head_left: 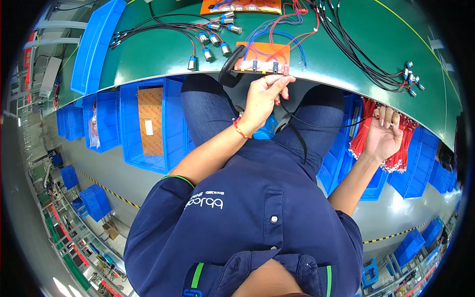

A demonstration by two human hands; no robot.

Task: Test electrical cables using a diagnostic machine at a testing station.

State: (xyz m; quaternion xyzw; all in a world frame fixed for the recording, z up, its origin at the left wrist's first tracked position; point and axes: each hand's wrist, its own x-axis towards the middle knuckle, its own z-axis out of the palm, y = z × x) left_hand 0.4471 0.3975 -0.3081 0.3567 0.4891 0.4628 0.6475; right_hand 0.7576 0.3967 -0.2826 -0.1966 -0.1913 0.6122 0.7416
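My left hand point(267, 99) is closed in a pinch at the table's front edge, by the right end of an orange block point(269, 48). A thin black cable point(316, 125) runs from below its fingers across my lap to my right hand point(383, 136). That hand has its fingers curled in on the cable, in front of a bundle of red wires point(363, 131). The cable end in my left fingers is mostly hidden. Small black and white connectors sit along the block, with red and blue wires point(277, 30) behind it. A black curved piece point(230, 68) rests at its left.
On the green table point(148, 62) lie black cables with silver cylindrical ends point(213, 39) at left and more black cables point(356, 54) at right. Another orange block point(241, 6) is farther back. Blue bins point(129, 128) line the space below the edge; a long blue bin point(94, 49) stands left.
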